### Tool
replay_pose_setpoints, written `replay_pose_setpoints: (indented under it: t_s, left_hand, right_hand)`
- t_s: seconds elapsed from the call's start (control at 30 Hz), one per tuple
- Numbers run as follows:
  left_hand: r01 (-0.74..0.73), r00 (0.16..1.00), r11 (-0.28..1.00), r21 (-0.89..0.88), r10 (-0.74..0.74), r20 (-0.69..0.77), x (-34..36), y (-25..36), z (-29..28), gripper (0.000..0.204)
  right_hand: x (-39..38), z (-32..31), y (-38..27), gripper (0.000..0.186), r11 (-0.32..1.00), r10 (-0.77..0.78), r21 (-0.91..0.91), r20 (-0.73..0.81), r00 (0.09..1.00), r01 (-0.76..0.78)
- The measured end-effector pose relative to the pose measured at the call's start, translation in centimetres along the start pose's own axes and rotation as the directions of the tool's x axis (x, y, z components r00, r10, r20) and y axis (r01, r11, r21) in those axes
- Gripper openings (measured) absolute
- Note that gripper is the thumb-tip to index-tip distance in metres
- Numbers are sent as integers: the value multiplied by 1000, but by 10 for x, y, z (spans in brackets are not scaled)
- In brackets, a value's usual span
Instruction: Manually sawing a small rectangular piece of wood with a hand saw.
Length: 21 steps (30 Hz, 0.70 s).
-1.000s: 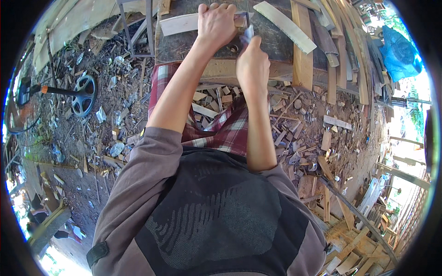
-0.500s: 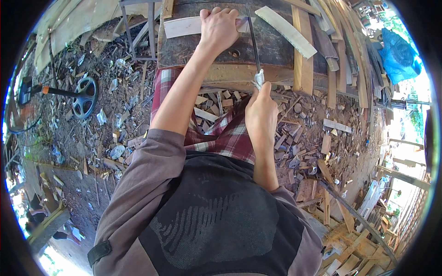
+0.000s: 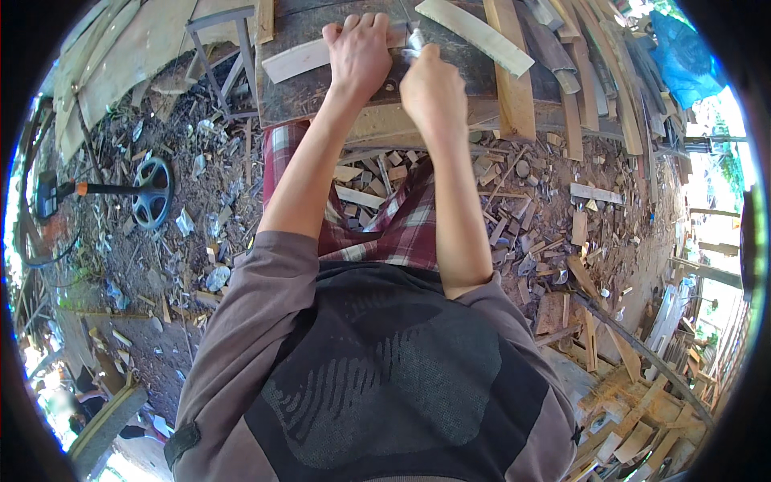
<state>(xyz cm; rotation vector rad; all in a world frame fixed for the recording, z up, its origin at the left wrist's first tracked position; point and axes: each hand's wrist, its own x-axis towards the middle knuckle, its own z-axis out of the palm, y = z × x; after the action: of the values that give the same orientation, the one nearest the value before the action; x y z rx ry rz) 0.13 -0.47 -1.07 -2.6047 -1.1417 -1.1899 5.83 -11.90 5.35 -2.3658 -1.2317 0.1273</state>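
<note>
Right hand [image 3: 434, 90] tight round white-wrapped handle [image 3: 415, 43], blade [image 3: 407, 16] faint; left hand [image 3: 359, 58] clamped over part-hidden board [image 3: 297, 62]

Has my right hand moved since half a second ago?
Yes, forward, away from the body: against the workbench, the right hand has gone from short of its front edge to partly over its top.

Bright rim glare, bent fisheye edges

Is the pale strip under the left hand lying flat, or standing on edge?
Flat: the pale strip shows its broad face upward on the dark bench, beneath the left hand.
</note>
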Motion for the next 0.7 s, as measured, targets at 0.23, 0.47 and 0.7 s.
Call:
replay_pose_setpoints:
  t_s: [0.23,0.47,0.7]
  left_hand:
    - [-3,997,999,48,-1,72,8,3,-4,17]
    - [-1,1000,999,45,0,25,8,13,-3,18]
    - [92,993,995,-40,-89,79,17,-2,2,15]
  right_hand:
    - [-8,9,7,15,1000,-3,26,45,999,2]
    - [-20,13,10,15,997,35,68,-3,999,-35]
    - [-96,-14,25,18,988,145,35,172,974,-153]
